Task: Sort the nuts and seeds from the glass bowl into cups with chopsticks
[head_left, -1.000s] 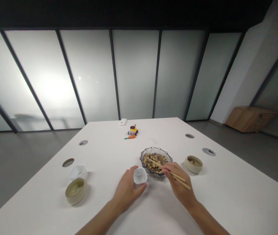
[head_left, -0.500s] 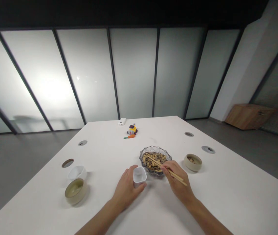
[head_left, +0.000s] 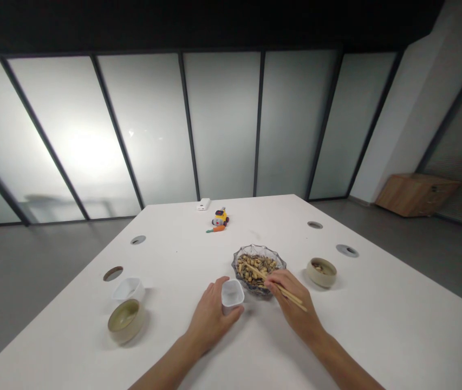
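My left hand (head_left: 210, 315) is wrapped round a small white square cup (head_left: 232, 294) that stands on the white table (head_left: 360, 330). Just right of the cup is a scalloped glass bowl (head_left: 258, 267) full of nuts and seeds. My right hand (head_left: 293, 303) grips a pair of wooden chopsticks (head_left: 273, 284), and their tips reach into the bowl's contents.
A beige bowl (head_left: 321, 271) with a few pieces stands right of the glass bowl. At the left sit a second beige bowl (head_left: 125, 320) and a white square container (head_left: 129, 288). A toy car (head_left: 220, 216), a toy carrot (head_left: 216, 229) and a white box (head_left: 203, 203) lie far back. Round holes (head_left: 112, 273) pierce the tabletop.
The right hand and the chopsticks have drawn slightly nearer to me, with the tips still in the glass bowl. The left hand keeps hold of the white cup.
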### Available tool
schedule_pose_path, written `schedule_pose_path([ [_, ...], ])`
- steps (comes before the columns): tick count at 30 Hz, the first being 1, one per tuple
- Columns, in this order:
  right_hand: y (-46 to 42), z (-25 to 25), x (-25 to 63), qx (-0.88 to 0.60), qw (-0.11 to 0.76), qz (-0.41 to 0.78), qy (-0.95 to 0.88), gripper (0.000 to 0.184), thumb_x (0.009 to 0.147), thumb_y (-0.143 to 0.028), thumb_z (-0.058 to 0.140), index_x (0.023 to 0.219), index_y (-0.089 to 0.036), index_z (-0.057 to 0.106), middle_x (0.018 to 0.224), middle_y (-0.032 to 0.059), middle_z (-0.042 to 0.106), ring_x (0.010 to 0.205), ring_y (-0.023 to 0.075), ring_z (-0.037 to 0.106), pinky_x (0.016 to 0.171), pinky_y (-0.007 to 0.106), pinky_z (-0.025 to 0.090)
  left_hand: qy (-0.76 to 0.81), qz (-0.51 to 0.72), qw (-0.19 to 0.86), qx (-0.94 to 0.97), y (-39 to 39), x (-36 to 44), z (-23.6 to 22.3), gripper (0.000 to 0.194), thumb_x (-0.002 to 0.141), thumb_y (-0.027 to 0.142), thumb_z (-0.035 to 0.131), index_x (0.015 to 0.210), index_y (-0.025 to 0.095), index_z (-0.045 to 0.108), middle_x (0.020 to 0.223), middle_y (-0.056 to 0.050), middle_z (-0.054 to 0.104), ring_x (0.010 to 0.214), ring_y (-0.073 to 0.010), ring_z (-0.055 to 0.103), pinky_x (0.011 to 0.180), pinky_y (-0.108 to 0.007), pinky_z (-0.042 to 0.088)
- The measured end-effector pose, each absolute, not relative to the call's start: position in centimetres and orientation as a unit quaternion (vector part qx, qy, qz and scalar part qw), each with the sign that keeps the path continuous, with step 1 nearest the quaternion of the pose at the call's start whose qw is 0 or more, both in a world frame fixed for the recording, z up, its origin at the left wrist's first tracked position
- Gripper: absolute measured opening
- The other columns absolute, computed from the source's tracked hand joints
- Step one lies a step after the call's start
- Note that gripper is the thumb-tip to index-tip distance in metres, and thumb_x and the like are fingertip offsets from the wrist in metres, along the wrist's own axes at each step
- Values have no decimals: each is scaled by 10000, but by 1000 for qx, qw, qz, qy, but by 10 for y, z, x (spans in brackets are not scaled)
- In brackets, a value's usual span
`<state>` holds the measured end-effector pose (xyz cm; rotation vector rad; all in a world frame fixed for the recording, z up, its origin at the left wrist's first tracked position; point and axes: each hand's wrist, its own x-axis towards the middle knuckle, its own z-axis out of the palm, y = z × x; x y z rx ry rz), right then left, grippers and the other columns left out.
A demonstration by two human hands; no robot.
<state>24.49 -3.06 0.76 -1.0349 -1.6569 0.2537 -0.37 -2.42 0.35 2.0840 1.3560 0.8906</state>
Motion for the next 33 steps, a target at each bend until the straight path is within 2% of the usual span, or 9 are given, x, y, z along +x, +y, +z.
schedule_pose_path([
  [6, -31, 14, 248, -459, 565, 80, -681, 254, 1026, -435, 602, 930, -247, 744, 942, 64, 733, 871, 216, 706, 801, 343, 587, 501, 321, 251, 763, -24, -4, 4, 600, 823, 313, 712, 1386, 200, 539, 1339, -119, 653, 1258, -294, 601, 1117, -426, 430],
  [9, -29, 21, 252, -480, 595, 85, -639, 314, 993, -512, 626, 890, -243, 749, 903, 76, 736, 847, 236, 706, 795, 376, 599, 505, 314, 256, 762, -24, -4, 4, 607, 823, 321, 709, 1390, 198, 534, 1336, -119, 651, 1256, -295, 597, 1114, -422, 428],
  [13, -24, 29, 259, -489, 664, 239, -513, 414, 912, -635, 680, 851, -229, 731, 863, 72, 736, 814, 250, 735, 808, 421, 648, 513, 306, 260, 759, -23, -3, 4, 607, 821, 331, 706, 1388, 202, 533, 1314, -113, 656, 1236, -295, 604, 1096, -414, 438],
  [17, -22, 39, 262, -429, 711, 360, -425, 442, 812, -662, 778, 802, -223, 722, 861, 44, 724, 876, 250, 751, 882, 451, 664, 514, 302, 262, 759, -23, -3, 5, 615, 820, 330, 707, 1393, 199, 526, 1326, -118, 651, 1246, -298, 593, 1109, -416, 425],
  [22, -27, 44, 263, -421, 652, 413, -476, 466, 817, -675, 766, 782, -212, 722, 811, 52, 711, 778, 234, 732, 769, 449, 673, 505, 305, 262, 764, -24, -3, 6, 597, 822, 324, 703, 1382, 207, 534, 1337, -115, 648, 1249, -301, 591, 1104, -419, 429],
  [24, -28, 43, 264, -433, 642, 394, -496, 481, 852, -691, 718, 792, -214, 719, 826, 65, 721, 735, 232, 723, 725, 445, 665, 503, 305, 262, 765, -23, -3, 6, 599, 821, 323, 702, 1384, 205, 533, 1337, -117, 648, 1251, -301, 591, 1104, -418, 431],
  [27, -28, 41, 266, -473, 648, 277, -528, 470, 900, -685, 661, 802, -231, 728, 819, 70, 728, 748, 241, 719, 730, 426, 644, 513, 303, 262, 759, -23, -3, 6, 623, 821, 331, 707, 1399, 193, 520, 1328, -124, 650, 1249, -302, 593, 1108, -421, 431],
  [30, -29, 38, 265, -497, 620, 140, -591, 384, 945, -598, 658, 840, -246, 767, 836, 70, 738, 803, 241, 710, 761, 387, 614, 512, 305, 261, 760, -23, -3, 4, 622, 820, 328, 708, 1399, 197, 520, 1324, -121, 652, 1247, -298, 595, 1108, -420, 433],
  [33, -30, 30, 260, -457, 598, 105, -650, 284, 982, -491, 658, 905, -253, 793, 916, 75, 749, 847, 229, 713, 781, 355, 605, 508, 312, 255, 761, -22, -4, 2, 615, 819, 319, 706, 1393, 204, 520, 1325, -118, 654, 1246, -296, 597, 1107, -421, 436],
])
